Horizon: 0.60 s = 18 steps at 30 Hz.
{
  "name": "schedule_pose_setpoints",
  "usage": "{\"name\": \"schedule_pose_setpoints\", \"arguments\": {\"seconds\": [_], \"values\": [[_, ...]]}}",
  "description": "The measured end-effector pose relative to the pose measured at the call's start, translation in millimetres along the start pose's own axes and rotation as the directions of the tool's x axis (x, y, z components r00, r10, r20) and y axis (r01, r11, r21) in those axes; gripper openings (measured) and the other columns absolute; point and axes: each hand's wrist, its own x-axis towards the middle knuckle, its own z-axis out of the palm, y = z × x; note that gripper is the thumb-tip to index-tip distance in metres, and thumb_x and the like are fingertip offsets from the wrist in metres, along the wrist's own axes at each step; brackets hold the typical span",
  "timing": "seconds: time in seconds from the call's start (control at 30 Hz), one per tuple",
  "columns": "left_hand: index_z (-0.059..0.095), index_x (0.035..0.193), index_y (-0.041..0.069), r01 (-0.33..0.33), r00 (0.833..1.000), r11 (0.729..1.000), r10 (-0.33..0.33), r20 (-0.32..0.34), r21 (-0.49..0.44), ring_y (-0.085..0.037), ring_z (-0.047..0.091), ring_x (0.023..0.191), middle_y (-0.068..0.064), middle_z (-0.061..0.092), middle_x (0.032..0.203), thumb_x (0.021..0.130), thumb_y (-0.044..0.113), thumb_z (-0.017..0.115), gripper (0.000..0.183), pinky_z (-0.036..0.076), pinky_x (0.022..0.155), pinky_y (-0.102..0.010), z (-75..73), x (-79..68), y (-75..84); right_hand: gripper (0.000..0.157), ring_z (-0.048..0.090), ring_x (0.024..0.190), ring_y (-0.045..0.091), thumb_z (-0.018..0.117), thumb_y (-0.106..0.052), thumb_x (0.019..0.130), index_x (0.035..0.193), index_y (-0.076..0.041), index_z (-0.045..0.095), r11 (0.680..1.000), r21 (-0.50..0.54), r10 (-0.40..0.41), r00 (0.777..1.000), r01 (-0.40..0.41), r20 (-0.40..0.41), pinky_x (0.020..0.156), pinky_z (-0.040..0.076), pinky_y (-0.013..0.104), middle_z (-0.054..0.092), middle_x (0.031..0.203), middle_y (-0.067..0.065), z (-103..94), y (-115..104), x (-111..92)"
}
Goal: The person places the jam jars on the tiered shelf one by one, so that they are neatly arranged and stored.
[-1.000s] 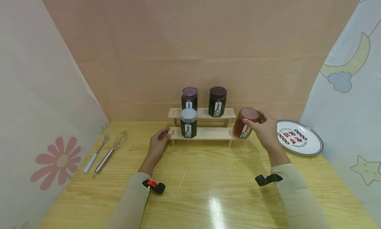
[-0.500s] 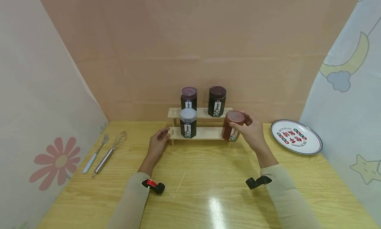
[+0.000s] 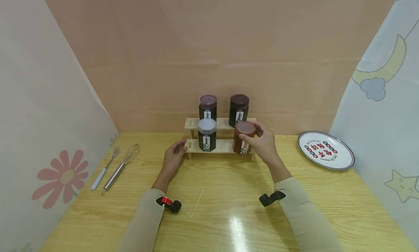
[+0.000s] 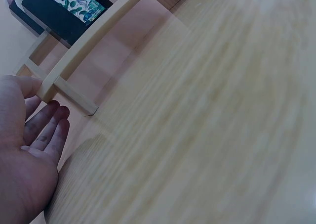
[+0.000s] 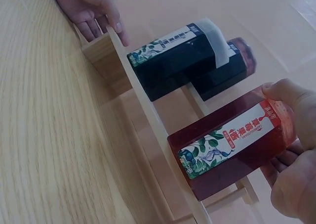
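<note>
A two-step wooden shelf (image 3: 224, 146) stands at the back of the table. My left hand (image 3: 173, 156) holds its left end, the thumb (image 4: 29, 85) at the edge of the lower board and the other fingers below. My right hand (image 3: 266, 144) grips a red jam jar (image 3: 240, 146) near its lid, thumb in front. The jar's base is right at the lower board in the right wrist view, toward the right end. A dark jar with a whitish lid (image 3: 207, 136) sits on the left of that board. Dark jars with a purple lid (image 3: 208, 106) and a dark-red lid (image 3: 239, 108) occupy the upper board.
A fork (image 3: 105, 168) and a whisk (image 3: 120, 170) lie at the left of the table. At the right rests an oval white plate (image 3: 338, 159) with red lettering, near the side wall. A brown backdrop (image 3: 216, 44) rises behind the shelf.
My right hand has moved left with the red jam jar, from beyond the shelf's right end to over the lower board, and the jar is more upright. My left hand stays at the shelf.
</note>
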Motion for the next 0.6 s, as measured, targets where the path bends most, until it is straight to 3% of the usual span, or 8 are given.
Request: {"name": "schedule_pose_setpoints", "arguments": {"seconds": [0.13, 0.33, 0.6], "values": [[0.056, 0.146, 0.006, 0.011, 1.000, 1.000, -0.011, -0.005, -0.003, -0.030, 0.053, 0.141, -0.016, 0.055, 0.152, 0.106, 0.015, 0.059, 0.042, 0.049, 0.107, -0.024, -0.6, 6.9, -13.1, 0.070, 0.061, 0.133, 0.029, 0.087, -0.026, 0.085, 0.145, -0.008, 0.056, 1.000, -0.002, -0.012, 1.000, 0.012, -0.011, 0.110, 0.051, 0.044, 0.064, 0.138, 0.016, 8.2, -2, 2], [0.060, 0.144, 0.011, -0.021, 1.000, 1.000, 0.020, -0.022, -0.012, -0.027, 0.055, 0.139, -0.012, 0.058, 0.149, 0.104, 0.020, 0.063, 0.040, 0.048, 0.113, -0.036, -0.5, 8.6, -17.7, 0.072, 0.061, 0.133, 0.028, 0.087, -0.028, 0.085, 0.146, -0.009, 0.055, 1.000, 0.000, -0.028, 0.999, 0.028, -0.033, 0.109, 0.052, 0.041, 0.064, 0.138, 0.015, 13.8, -2, 3], [0.061, 0.142, 0.012, -0.034, 0.999, 0.999, 0.034, -0.024, -0.005, -0.027, 0.056, 0.137, -0.011, 0.060, 0.147, 0.104, 0.020, 0.062, 0.039, 0.050, 0.112, -0.037, -0.2, 10.1, -21.5, 0.072, 0.054, 0.138, 0.026, 0.082, -0.024, 0.090, 0.151, -0.007, 0.047, 0.992, 0.114, -0.049, 0.998, 0.045, 0.029, 0.123, 0.040, 0.043, 0.057, 0.146, 0.014, 7.1, 3, -4]]}}
